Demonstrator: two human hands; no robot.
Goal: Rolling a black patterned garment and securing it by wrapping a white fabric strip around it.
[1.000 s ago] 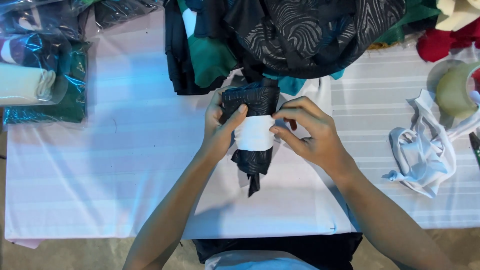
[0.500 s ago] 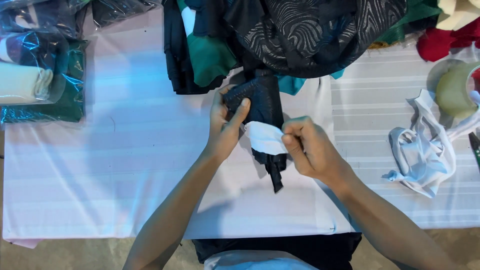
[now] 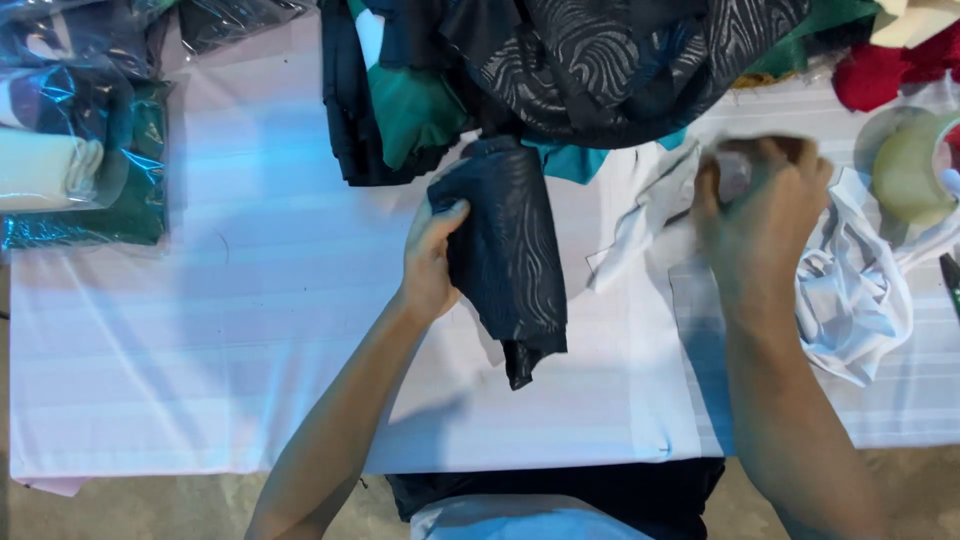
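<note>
While the left hand grips the rolled dark patterned cloth along its left edge, fingers closed on it, the white band is off the roll and trails from the right hand, which is blurred; it looks pinched shut on the band's end, approx. Status, as judged: roll is formed and bare of its band; no wrapping shows on it. Roll position: centre of worktop, upper end touching the heap of dark and green fabrics, lower tail free. Right hand is well apart from roll, just beside the crumpled white strips and tape roll. Bagged items lie far left.
</note>
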